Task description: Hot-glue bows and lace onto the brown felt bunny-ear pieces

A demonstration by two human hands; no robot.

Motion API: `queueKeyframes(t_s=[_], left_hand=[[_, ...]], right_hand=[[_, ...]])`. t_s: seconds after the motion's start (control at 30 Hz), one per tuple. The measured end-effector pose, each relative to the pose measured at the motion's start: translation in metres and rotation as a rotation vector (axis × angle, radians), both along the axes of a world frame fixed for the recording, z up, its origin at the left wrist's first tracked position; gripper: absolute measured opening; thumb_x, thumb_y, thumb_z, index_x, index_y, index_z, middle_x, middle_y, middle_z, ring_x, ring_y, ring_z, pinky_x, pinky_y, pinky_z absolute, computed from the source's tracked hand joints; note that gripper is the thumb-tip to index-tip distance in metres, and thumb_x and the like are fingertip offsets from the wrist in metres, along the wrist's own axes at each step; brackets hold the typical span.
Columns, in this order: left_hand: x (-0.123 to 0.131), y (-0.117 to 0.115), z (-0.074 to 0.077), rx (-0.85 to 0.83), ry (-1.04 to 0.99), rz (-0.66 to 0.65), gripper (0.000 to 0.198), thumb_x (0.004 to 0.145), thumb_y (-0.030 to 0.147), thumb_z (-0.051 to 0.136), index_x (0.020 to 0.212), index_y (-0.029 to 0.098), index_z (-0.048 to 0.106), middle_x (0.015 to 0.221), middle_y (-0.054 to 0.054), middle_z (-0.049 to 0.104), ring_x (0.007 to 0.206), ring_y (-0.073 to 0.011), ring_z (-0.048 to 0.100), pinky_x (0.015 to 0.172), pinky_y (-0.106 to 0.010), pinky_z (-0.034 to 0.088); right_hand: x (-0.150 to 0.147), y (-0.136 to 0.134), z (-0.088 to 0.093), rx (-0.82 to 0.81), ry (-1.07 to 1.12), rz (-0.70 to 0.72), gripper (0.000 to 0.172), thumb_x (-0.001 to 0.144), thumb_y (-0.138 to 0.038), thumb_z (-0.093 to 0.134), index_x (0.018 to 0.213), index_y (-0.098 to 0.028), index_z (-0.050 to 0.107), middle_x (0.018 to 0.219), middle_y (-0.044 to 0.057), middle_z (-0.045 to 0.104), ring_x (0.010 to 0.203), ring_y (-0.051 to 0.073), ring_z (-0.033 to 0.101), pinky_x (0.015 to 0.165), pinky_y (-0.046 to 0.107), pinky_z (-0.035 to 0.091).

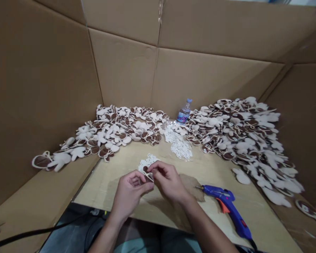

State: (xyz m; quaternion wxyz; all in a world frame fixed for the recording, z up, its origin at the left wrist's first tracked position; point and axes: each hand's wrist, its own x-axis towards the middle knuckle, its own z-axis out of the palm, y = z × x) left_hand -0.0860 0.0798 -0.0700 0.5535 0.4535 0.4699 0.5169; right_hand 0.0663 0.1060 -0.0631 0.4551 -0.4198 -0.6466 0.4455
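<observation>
Low at six o'clock, both hands half closed: left hand (pixel 130 193) pinching a brown felt piece (pixel 145 177), right hand (pixel 168 181) on its cream cord bow (pixel 149 175) (knot partly hidden). Bow-shaping in hand; next, seemingly, careful tightening. Blue glue gun (pixel 226 205) at four o'clock.

Just the one cam here, head-mounted, so you're looking forward and down from right behind the near edge of the counter (pixel 100 189), pretty close over the hands (pixel 130 191), with the cardboard wall (pixel 123 70) straight ahead past it.
</observation>
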Motion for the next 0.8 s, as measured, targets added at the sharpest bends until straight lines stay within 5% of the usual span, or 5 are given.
queueKeyframes(t_s=[0.3, 0.43, 0.6, 0.7, 0.8], left_hand=[[-0.011, 0.003, 0.006, -0.05, -0.043, -0.144, 0.025, 0.067, 0.032, 0.083, 0.069, 0.015, 0.065, 0.057, 0.0, 0.066, 0.054, -0.0125, 0.06, 0.055, -0.021, 0.047], [-0.018, 0.007, 0.01, -0.058, -0.025, -0.184, 0.033, 0.064, 0.04, 0.085, 0.08, 0.015, 0.071, 0.076, -0.006, 0.075, 0.072, -0.0184, 0.07, 0.067, -0.025, 0.055], [-0.033, 0.017, 0.001, -0.082, 0.007, 0.099, 0.041, 0.068, 0.053, 0.078, 0.082, 0.014, 0.074, 0.098, -0.012, 0.078, 0.086, -0.0237, 0.074, 0.073, -0.025, 0.059], [-0.038, 0.021, -0.004, -0.096, -0.027, 0.275, 0.04, 0.067, 0.055, 0.076, 0.072, 0.015, 0.072, 0.089, -0.011, 0.079, 0.081, -0.0246, 0.075, 0.065, -0.025, 0.06], [-0.038, 0.024, -0.004, -0.067, 0.023, 0.323, 0.041, 0.065, 0.057, 0.075, 0.066, 0.016, 0.071, 0.085, -0.011, 0.08, 0.083, -0.0271, 0.075, 0.064, -0.027, 0.062]], right_hand=[[-0.001, 0.001, 0.007, 0.001, -0.03, 0.078, 0.013, 0.082, -0.017, 0.058, 0.085, -0.018, 0.071, 0.072, -0.001, 0.066, 0.063, 0.012, 0.055, 0.058, 0.021, 0.04], [0.003, -0.001, 0.002, -0.089, 0.001, -0.043, 0.013, 0.076, -0.013, 0.059, 0.08, -0.017, 0.072, 0.072, 0.0, 0.068, 0.063, 0.012, 0.059, 0.059, 0.021, 0.044], [0.049, -0.011, 0.019, -0.158, -0.065, -0.034, 0.003, 0.071, -0.018, 0.07, 0.07, -0.016, 0.072, 0.057, 0.001, 0.067, 0.05, 0.015, 0.061, 0.045, 0.023, 0.046], [0.097, -0.025, 0.055, 0.21, 0.001, -0.558, 0.032, 0.085, -0.031, 0.064, 0.115, -0.021, 0.069, 0.117, 0.012, 0.07, 0.101, 0.023, 0.068, 0.077, 0.034, 0.057], [0.133, -0.043, 0.082, 0.479, -0.154, -0.861, 0.071, 0.083, -0.037, 0.068, 0.148, -0.026, 0.039, 0.161, 0.011, 0.026, 0.143, 0.029, 0.033, 0.101, 0.045, 0.047]])
